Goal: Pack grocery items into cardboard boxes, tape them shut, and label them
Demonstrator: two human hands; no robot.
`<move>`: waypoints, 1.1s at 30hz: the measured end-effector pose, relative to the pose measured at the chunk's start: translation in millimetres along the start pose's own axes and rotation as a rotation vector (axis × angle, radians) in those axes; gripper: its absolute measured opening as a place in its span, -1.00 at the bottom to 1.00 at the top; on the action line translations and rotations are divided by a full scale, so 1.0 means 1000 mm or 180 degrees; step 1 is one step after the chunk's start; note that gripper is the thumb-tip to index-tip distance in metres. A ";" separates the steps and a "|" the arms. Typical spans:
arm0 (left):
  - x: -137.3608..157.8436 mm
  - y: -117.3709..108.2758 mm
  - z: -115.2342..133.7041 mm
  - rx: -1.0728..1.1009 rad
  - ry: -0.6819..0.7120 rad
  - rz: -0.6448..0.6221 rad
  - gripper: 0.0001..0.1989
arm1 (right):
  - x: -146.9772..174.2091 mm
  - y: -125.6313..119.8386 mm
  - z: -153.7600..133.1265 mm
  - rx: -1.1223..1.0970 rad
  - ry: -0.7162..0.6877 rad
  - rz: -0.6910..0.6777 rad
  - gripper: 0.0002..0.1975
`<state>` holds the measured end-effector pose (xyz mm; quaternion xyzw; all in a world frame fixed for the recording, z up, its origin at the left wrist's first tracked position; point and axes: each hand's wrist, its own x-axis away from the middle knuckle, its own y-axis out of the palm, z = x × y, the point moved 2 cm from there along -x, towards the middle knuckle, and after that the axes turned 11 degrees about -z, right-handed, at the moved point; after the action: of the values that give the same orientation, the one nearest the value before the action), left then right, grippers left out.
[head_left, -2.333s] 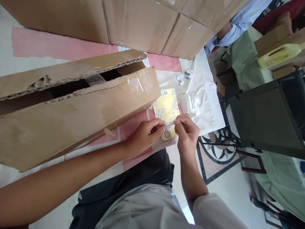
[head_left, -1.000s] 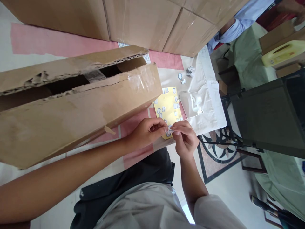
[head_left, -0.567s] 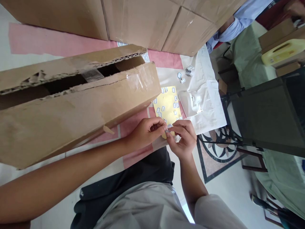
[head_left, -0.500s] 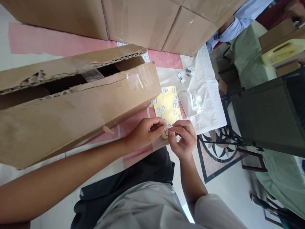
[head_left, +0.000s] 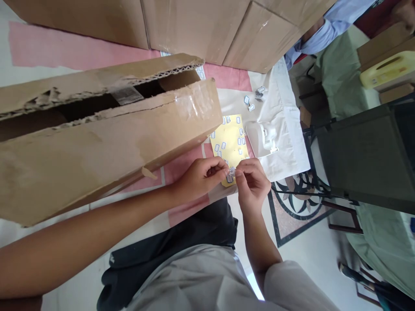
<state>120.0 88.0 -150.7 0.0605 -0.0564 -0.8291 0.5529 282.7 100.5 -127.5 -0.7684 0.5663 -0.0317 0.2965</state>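
Over the near edge of a yellow sheet [head_left: 231,136], my left hand [head_left: 207,175] and my right hand [head_left: 253,181] meet fingertip to fingertip. Both are closed in a pinch on a small white label with a blue border [head_left: 232,171], partly covered by the fingers. Several similar blue-edged labels are scattered over the sheet. A white tape dispenser [head_left: 257,140] stands just right of the sheet. Beyond it, a few more loose blue-edged pieces [head_left: 251,107] lie on the cloth.
A long torn-open cardboard box [head_left: 123,147] fills the left side. Closed cartons [head_left: 194,30] line the far edge. To the right are a dark panel [head_left: 359,155], a yellow jug [head_left: 385,69] and a person's blue sleeve [head_left: 340,21]. The table's right edge drops beyond the white cloth [head_left: 288,142].
My right fingertips have shifted slightly right, away from the left ones, and more of the small label shows between them. My left hand stays nearly in place. The view has shifted a little.
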 end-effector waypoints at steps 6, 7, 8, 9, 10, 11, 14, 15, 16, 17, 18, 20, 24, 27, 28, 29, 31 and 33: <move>0.000 -0.001 -0.002 0.0030 0.0057 0.0041 -0.78 | -0.002 0.005 -0.001 -0.0388 0.0135 0.0072 -0.87; 0.001 -0.001 -0.002 0.0027 0.0053 0.0056 -0.79 | -0.002 0.006 -0.001 -0.0420 0.0151 0.0092 -0.87; 0.001 -0.001 -0.002 0.0023 0.0043 0.0068 -0.78 | -0.002 0.007 -0.001 -0.0441 0.0170 0.0116 -0.87; 0.001 -0.001 -0.002 0.0020 0.0032 0.0077 -0.78 | -0.002 0.008 0.000 -0.0456 0.0191 0.0142 -0.86; 0.000 -0.001 -0.002 0.0022 0.0022 0.0079 -0.78 | -0.002 0.009 0.001 -0.0470 0.0209 0.0172 -0.86; 0.000 -0.001 -0.001 0.0026 0.0012 0.0084 -0.78 | -0.002 0.010 0.002 -0.0486 0.0223 0.0203 -0.85; 0.000 0.000 -0.002 -0.0003 0.0015 0.0074 -0.78 | -0.003 0.010 0.006 -0.0482 0.0284 0.0305 -0.84; 0.000 0.000 -0.002 -0.0033 0.0015 0.0070 -0.78 | -0.003 0.009 0.007 -0.0455 0.0311 0.0330 -0.84; 0.000 0.001 -0.003 -0.0062 0.0007 0.0062 -0.78 | -0.004 0.008 0.008 -0.0424 0.0331 0.0351 -0.84; 0.000 0.001 -0.003 -0.0077 0.0004 0.0053 -0.77 | -0.006 0.007 0.009 -0.0395 0.0338 0.0365 -0.84; 0.001 0.001 -0.004 -0.0072 0.0005 0.0042 -0.77 | -0.007 0.006 0.008 -0.0374 0.0330 0.0369 -0.84; 0.002 0.000 -0.004 -0.0016 0.0015 0.0040 -0.77 | -0.009 0.004 0.006 -0.0330 0.0258 0.0339 -0.84; 0.003 -0.001 -0.002 0.0167 0.0029 0.0043 -0.74 | -0.007 0.006 -0.002 -0.0051 -0.0081 0.0177 -0.89; 0.003 -0.001 0.000 0.0188 0.0035 0.0066 -0.75 | -0.003 0.008 -0.004 0.0201 -0.0288 0.0084 -0.93; 0.003 -0.001 0.000 0.0161 0.0047 0.0088 -0.76 | -0.001 0.009 -0.004 0.0256 -0.0311 0.0075 -0.92; 0.002 -0.001 0.000 0.0133 0.0066 0.0109 -0.76 | 0.000 0.010 -0.004 0.0288 -0.0317 0.0076 -0.92; 0.002 -0.001 0.000 0.0084 0.0097 0.0129 -0.76 | 0.001 0.011 -0.004 0.0282 -0.0292 0.0103 -0.92; 0.002 -0.001 -0.001 0.0050 0.0108 0.0123 -0.75 | 0.002 0.012 -0.003 0.0230 -0.0274 0.0167 -0.92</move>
<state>118.6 86.9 -151.6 0.0778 -0.0547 -0.8167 0.5692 271.9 95.3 -131.1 -0.7428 0.5714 -0.0112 0.3488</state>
